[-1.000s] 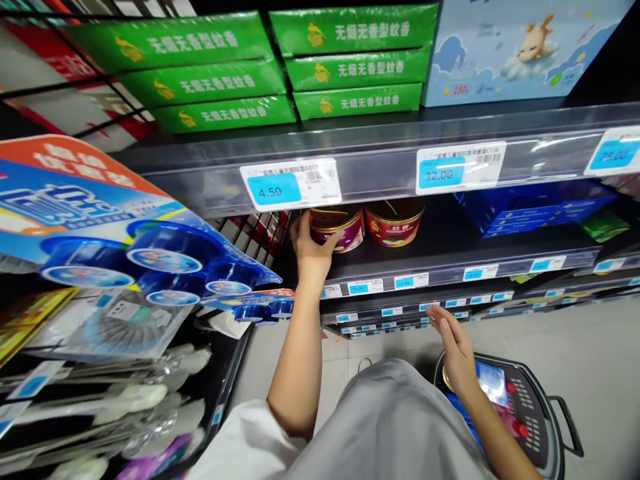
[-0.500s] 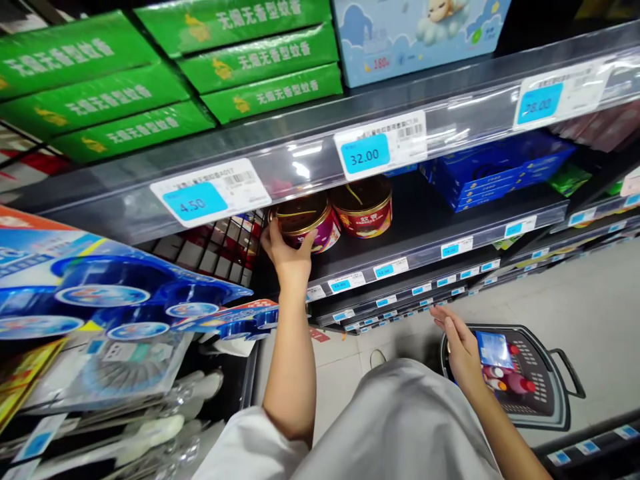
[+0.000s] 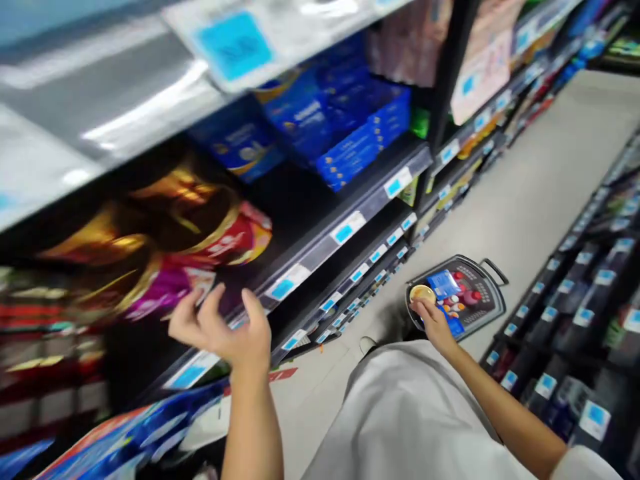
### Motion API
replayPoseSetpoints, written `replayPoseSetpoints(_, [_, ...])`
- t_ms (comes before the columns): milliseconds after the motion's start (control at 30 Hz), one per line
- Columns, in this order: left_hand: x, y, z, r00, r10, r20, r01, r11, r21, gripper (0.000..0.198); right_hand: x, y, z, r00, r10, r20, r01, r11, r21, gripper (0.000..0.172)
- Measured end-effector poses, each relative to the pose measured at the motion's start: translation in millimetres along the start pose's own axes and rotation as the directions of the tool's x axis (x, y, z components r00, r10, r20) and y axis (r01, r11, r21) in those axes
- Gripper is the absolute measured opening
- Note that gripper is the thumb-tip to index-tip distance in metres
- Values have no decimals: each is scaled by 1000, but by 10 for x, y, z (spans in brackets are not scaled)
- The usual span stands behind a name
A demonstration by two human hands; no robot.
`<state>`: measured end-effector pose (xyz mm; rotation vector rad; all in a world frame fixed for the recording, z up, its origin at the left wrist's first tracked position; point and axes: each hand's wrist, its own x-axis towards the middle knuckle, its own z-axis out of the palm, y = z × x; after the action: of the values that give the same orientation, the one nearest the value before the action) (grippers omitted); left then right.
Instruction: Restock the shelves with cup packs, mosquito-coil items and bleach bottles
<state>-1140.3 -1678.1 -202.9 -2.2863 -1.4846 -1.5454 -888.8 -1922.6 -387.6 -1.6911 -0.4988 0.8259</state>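
The left hand (image 3: pixel 225 333), fingers spread open, is beside the purple-labelled tin (image 3: pixel 160 293) on the shelf (image 3: pixel 295 210); the right hand (image 3: pixel 434 325) is over the basket (image 3: pixel 484 312), its grip unclear.

Left hand (image 3: pixel 227 333) off purple tin (image 3: pixel 163 293) — drawn back, view swung right

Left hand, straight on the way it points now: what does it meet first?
Probably the purple tin, just ahead of the left hand; the red tin beside it sits close to the same line. Motion blur and a single view leave depth unclear.
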Motion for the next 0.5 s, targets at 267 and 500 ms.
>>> replayPoseSetpoints(267, [-1735,456,638,777,120,618,46,968,-246,15,206,1163,-582,938,323,-129,-341,927,-156,28])
replayPoseSetpoints(500, [-2811,476,603,390,-318,864,508,857,86,35,625,2035,-661,804,569,-175,-595,773,-221,25])
